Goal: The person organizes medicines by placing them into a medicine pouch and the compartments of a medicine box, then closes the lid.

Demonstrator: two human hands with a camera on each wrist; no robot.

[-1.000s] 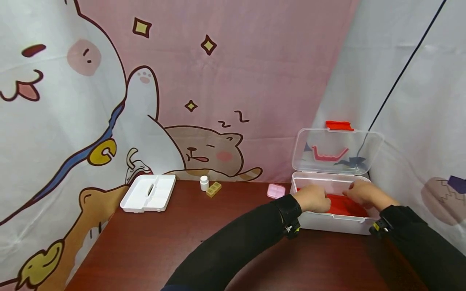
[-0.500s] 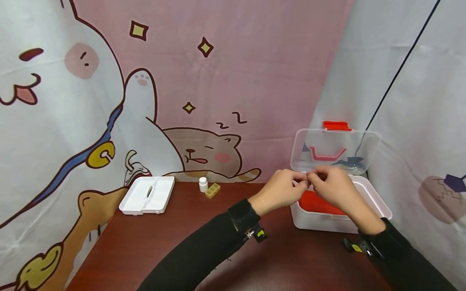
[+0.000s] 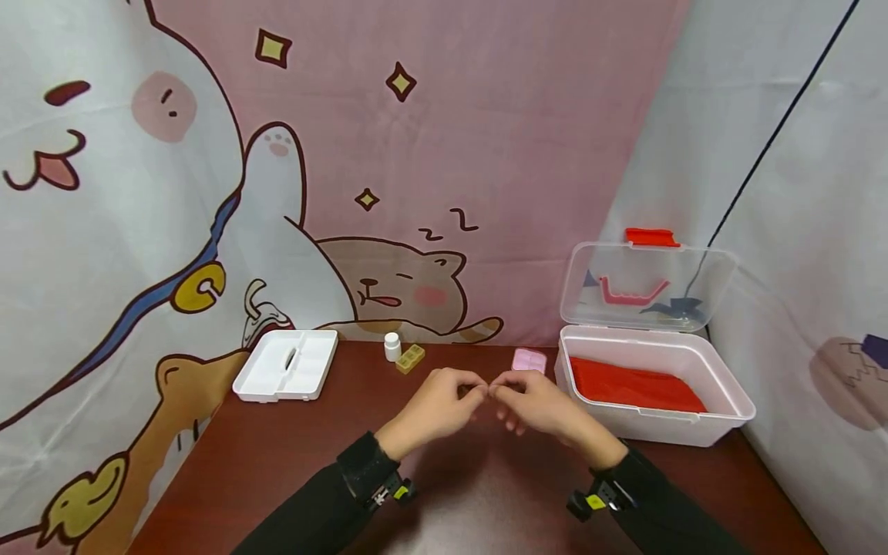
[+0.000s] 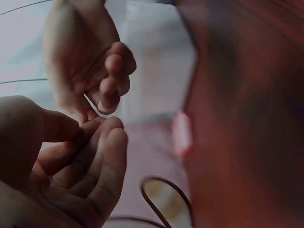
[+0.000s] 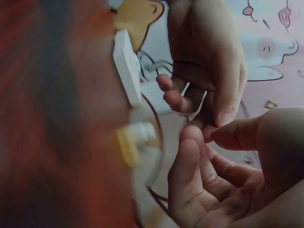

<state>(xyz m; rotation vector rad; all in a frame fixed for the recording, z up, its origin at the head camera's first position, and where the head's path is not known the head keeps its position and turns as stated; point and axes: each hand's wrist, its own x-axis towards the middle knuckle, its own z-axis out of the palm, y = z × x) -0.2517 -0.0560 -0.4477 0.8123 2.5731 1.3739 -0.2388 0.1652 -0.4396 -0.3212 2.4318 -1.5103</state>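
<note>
My left hand [image 3: 437,408] and my right hand [image 3: 541,405] meet fingertip to fingertip above the table. Each thumb tip comes against the index finger, and nothing shows between them in any view. The other fingers of the left hand [image 4: 71,166] are bent, as are those of the right hand [image 5: 223,190]. Just beyond the right hand lies a pink compartment box [image 3: 529,360], its near side partly covered. To the right stands a white storage box [image 3: 659,422], its clear lid [image 3: 583,301] raised, with a flat red piece [image 3: 631,385] inside.
A small white bottle [image 3: 392,347] stands beside a yellow compartment box [image 3: 411,359] at the table's back edge. Farther left lies a white tray-like case [image 3: 308,370]. A printed cloth [image 3: 541,154] hangs behind the dark red table [image 3: 291,447].
Both hands have left the white box, first joining above its left side, then moving left and nearer over the table. The red piece stays in the box; the lid remains up.
</note>
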